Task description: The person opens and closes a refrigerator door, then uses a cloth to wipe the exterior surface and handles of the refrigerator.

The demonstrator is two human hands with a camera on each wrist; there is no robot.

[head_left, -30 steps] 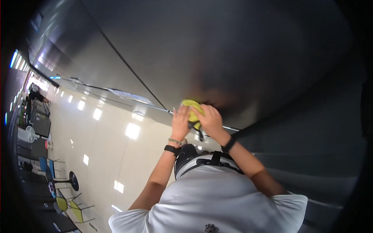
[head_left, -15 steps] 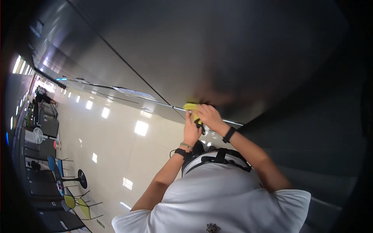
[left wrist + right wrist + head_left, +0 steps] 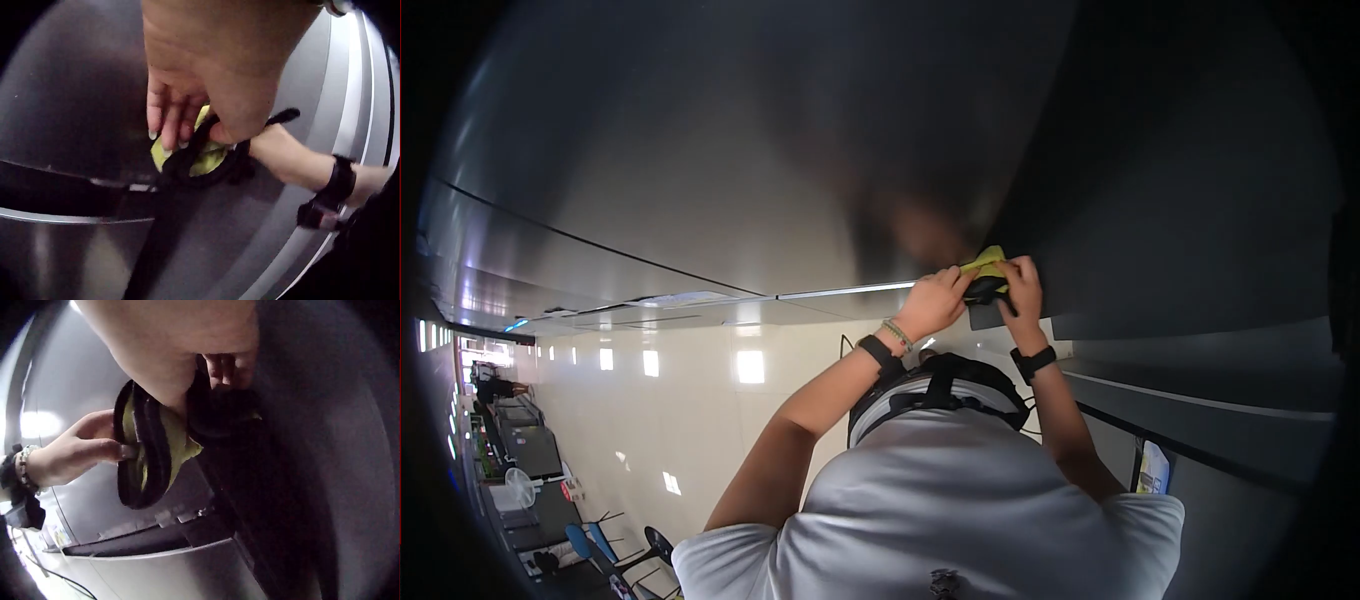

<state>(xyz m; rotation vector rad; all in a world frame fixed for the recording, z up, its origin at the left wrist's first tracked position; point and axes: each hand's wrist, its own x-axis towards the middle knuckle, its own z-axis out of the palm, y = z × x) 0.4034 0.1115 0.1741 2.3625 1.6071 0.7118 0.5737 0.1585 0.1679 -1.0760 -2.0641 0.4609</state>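
A folded yellow-green cloth with black edging (image 3: pixel 990 262) lies between both hands, near where the dark glossy panel (image 3: pixel 800 180) meets a darker wall. My left hand (image 3: pixel 937 302) grips its left side; in the left wrist view the left hand (image 3: pixel 212 69) has its fingers bent over the yellow cloth (image 3: pixel 209 164). My right hand (image 3: pixel 1023 295) holds the other side. In the right wrist view the left hand (image 3: pixel 81 450) pinches the black-edged cloth (image 3: pixel 178 447) between thumb and fingers, while the right hand (image 3: pixel 181 337) curls round its dark part.
A silvery strip (image 3: pixel 850 290) runs along the panel's lower edge. The dark wall (image 3: pixel 1190 200) stands at the right. Below is a pale shiny floor (image 3: pixel 730 400); chairs, a fan (image 3: pixel 520 488) and desks stand far left. A blue-white item (image 3: pixel 1152 468) is at the lower right.
Both hands have moved right with the cloth, from the panel's middle edge to the dark wall's corner. The view has turned too, and the right hand now grips the cloth's far side.
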